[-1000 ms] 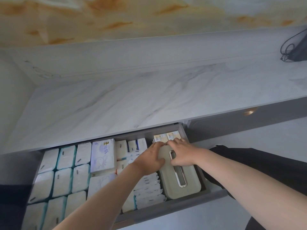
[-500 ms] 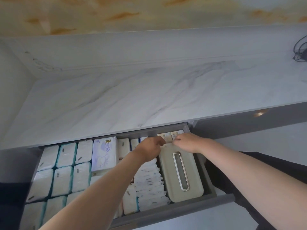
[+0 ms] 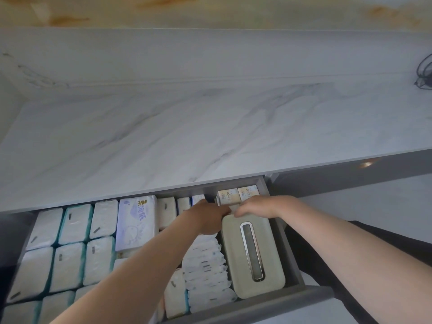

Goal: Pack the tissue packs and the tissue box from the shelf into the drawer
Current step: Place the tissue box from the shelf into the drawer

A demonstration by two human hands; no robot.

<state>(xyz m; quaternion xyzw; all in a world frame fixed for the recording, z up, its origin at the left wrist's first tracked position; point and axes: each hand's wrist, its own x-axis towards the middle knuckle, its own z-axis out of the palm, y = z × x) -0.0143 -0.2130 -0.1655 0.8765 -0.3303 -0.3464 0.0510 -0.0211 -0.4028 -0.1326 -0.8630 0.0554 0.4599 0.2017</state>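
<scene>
Now both arms reach into the drawer [image 3: 280, 300]. The right hand [image 3: 265, 206] curls its grip over the far end of the tissue box [image 3: 253, 265], which lies inside at the right. Whether the left hand [image 3: 207, 218] grips, I cannot tell.

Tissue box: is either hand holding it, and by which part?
The left hand is at the tissue box's far-left corner, and the right hand lies over its far edge. Whether they grip it or only push it cannot be told.
</scene>
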